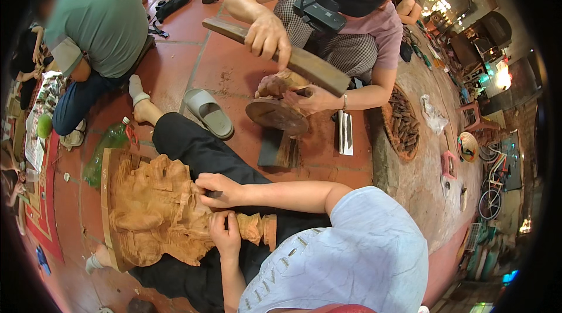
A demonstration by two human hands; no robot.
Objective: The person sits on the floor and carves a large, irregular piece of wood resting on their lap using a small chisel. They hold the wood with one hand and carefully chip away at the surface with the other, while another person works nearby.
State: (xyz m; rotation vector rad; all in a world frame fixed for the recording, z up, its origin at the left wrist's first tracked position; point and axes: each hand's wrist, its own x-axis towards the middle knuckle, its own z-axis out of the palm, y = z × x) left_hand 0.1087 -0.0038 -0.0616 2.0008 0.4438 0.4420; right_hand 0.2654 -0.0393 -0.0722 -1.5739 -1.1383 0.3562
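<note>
Red tiled floor (pixel 172 61) spreads through a busy workshop, with a grey sandal (pixel 209 113) beyond the person's black-trousered legs (pixel 190 137) and a co-worker (pixel 379 49) opposite, handling a long wooden bar (pixel 319 70). Across the person's legs lies a large, deeply cut wooden carving (pixel 155 213), its broad disc-shaped base to the left, its narrow end to the right. The right hand (pixel 221 189) is wrapped around what looks like a short dark tool (pixel 212 195) at the carving's upper side; the left hand (pixel 225 234) is curled just below (whether it grips anything, I cannot tell). Propped on legs, the carving could roll if pushed unevenly. Too much force or stubborn grain could make the tool slip, nicking the nearby left hand or chipping a thin ridge.
</note>
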